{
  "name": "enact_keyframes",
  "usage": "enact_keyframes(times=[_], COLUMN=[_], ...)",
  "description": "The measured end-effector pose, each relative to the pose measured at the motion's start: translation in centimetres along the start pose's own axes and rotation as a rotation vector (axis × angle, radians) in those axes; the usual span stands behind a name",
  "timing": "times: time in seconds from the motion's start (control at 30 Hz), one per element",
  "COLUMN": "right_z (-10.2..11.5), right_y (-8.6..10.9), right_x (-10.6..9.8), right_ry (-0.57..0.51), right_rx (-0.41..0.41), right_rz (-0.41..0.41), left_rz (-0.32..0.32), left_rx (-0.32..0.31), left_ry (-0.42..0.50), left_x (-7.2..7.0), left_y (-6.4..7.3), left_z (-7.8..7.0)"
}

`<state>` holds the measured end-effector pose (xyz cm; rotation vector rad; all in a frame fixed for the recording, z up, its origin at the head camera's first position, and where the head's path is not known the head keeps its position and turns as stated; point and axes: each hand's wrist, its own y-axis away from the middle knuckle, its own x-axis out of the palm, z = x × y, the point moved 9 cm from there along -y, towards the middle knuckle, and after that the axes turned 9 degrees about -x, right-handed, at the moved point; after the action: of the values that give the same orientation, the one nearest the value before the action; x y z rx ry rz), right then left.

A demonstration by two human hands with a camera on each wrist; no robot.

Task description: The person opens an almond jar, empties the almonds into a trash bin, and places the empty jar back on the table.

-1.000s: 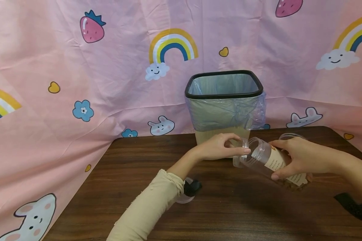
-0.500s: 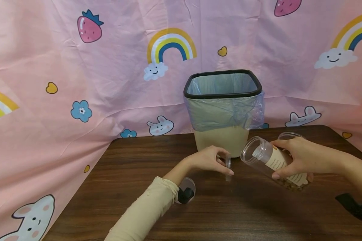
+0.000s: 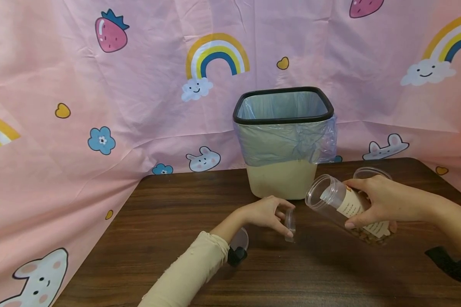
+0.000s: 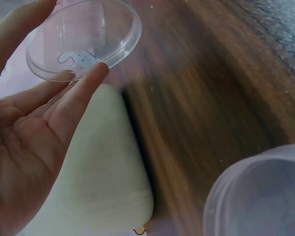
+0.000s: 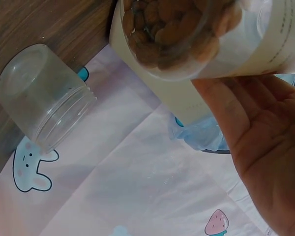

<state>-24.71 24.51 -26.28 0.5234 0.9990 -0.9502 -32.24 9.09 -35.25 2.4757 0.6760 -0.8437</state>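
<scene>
My left hand (image 3: pixel 266 213) pinches a clear round lid (image 3: pixel 290 224) by its rim, upright on edge above the table. The left wrist view shows this lid (image 4: pixel 115 49) between thumb and fingers. A clear jar (image 3: pixel 330 213) with a paper label lies tilted in my right hand (image 3: pixel 384 198), its uncovered mouth facing left towards the lid, a gap between them. Brown almonds (image 5: pixel 172 29) gather at the jar's bottom in the right wrist view. The jar's mouth (image 4: pixel 216 201) also appears at the lower right of the left wrist view.
Behind my right hand is a second clear jar (image 3: pixel 372 172), uncovered in the right wrist view. A cream bin (image 3: pixel 282 179) with a black rim and bluish liner stands at the table's back edge. Another clear round piece (image 3: pixel 241 238) lies partly behind my left wrist.
The left hand has drawn the lid away from the jar's mouth, leftward and down. My right hand and the tilted jar stay nearly in place.
</scene>
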Motion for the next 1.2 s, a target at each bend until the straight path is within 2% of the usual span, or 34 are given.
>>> enact_keyframes(times=[0.27, 0.7, 0.83, 0.97, 1.2], right_z=[-0.2, -0.2, -0.3, -0.4, -0.3], right_y=[-0.1, -0.1, -0.1, -0.1, -0.1], right_x=[0.5, 0.5, 0.5, 0.5, 0.5], right_ry=[-0.061, -0.058, -0.060, -0.067, -0.071], right_rx=[0.027, 0.021, 0.027, 0.033, 0.018], right_rz=[0.024, 0.021, 0.022, 0.023, 0.017], left_rz=[0.012, -0.013, -0.045, -0.067, -0.041], left_rx=[0.005, 0.001, -0.006, -0.018, -0.038], left_ry=[0.089, 0.115, 0.057, -0.052, -0.185], left_x=[0.5, 0.6, 0.1, -0.4, -0.3], left_y=[-0.1, -0.1, 0.1, 0.5, 0.7], left_z=[0.6, 2.0, 2.4, 2.9, 3.8])
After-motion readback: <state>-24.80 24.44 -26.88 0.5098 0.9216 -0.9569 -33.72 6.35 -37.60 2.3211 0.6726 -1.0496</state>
